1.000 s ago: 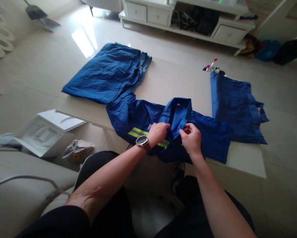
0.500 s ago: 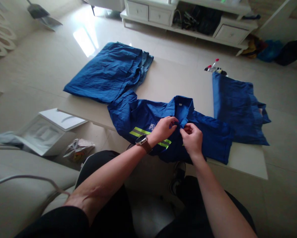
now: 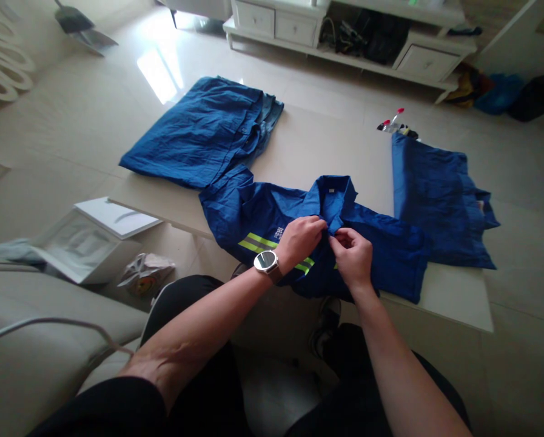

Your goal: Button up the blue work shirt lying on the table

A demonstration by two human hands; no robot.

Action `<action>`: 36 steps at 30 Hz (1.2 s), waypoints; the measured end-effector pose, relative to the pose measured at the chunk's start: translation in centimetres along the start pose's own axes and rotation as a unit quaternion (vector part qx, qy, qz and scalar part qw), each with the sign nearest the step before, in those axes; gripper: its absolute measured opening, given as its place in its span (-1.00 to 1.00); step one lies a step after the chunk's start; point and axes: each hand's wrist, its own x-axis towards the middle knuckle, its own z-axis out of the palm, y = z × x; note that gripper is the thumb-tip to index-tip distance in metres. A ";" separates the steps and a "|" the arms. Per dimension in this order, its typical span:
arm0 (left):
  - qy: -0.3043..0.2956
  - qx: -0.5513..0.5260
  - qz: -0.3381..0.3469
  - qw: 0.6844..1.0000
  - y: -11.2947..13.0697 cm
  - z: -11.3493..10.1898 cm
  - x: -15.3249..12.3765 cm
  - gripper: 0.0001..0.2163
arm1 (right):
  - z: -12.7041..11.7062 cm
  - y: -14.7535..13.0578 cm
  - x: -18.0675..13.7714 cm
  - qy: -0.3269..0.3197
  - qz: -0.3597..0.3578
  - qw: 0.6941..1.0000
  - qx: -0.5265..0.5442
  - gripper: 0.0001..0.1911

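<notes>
A blue work shirt (image 3: 276,203) with yellow-green and grey reflective bands lies spread on a low pale table (image 3: 326,136), its collar away from me and its lower part over the near edge. My left hand (image 3: 301,240), with a watch (image 3: 265,261) on the wrist, is closed on the shirt's front opening just below the collar. Right beside it, my right hand (image 3: 353,252) pinches the other front edge between thumb and fingers. Both sets of fingertips nearly meet; any button between them is too small to make out.
Folded blue garments (image 3: 199,133) are stacked at the table's left end, and another blue garment pile (image 3: 435,200) lies at the right. Behind that pile are small items with red caps (image 3: 396,115). An open white box (image 3: 90,243) and a plastic bag (image 3: 147,273) stand on the floor at left.
My left hand has rolled over at the wrist, with its fingers now curled down at the shirt front and the watch face turned upward. My right hand keeps its pinch almost unmoved.
</notes>
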 end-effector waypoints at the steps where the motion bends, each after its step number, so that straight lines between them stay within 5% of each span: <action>1: -0.001 -0.005 -0.002 1.000 0.1 0.0 0.0 -0.76 | 0.0 0.0 0.0 -0.005 -0.002 1.000 -0.003 -0.73; 15: 0.024 -0.090 -0.052 0.994 0.2 0.4 -0.1 -0.79 | 0.0 0.8 0.4 -0.034 -0.032 0.998 -0.049 -0.68; 22: 0.039 -0.308 -0.106 0.945 0.4 0.9 0.1 -0.87 | -0.2 0.5 0.2 -0.003 -0.070 0.992 -0.105 -0.78; 36: 0.056 -0.409 -0.203 0.888 -0.2 2.9 0.2 -0.88 | 0.1 0.5 -0.3 -0.014 -0.117 0.979 -0.168 -0.83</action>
